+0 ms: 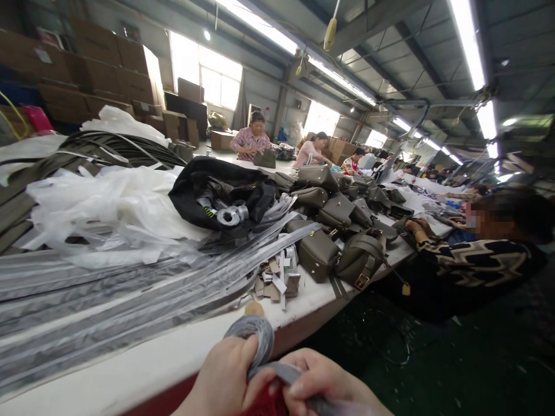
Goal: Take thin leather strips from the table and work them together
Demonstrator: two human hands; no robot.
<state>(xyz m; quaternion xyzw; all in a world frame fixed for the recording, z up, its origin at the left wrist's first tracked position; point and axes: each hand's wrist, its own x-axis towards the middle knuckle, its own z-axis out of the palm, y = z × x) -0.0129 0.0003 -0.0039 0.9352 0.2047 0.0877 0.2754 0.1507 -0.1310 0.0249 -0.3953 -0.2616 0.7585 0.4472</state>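
Observation:
At the bottom edge both my hands grip a grey strap. My left hand (225, 378) pinches the strap where it curls up into a coiled loop (254, 335). My right hand (323, 381) holds the flat run of the same strap (288, 372), which leads off to the lower right. Something red (266, 401) shows between my hands. Both hands hover at the near edge of the long white table (143, 361).
Long grey straps in clear sleeves (108, 300) lie across the table, with white plastic bags (108, 208), a black bag (221, 190), card scraps (277, 277) and several olive handbags (338, 231). A co-worker (477, 254) leans on the right edge; other people sit farther back. Dark floor lies to the right.

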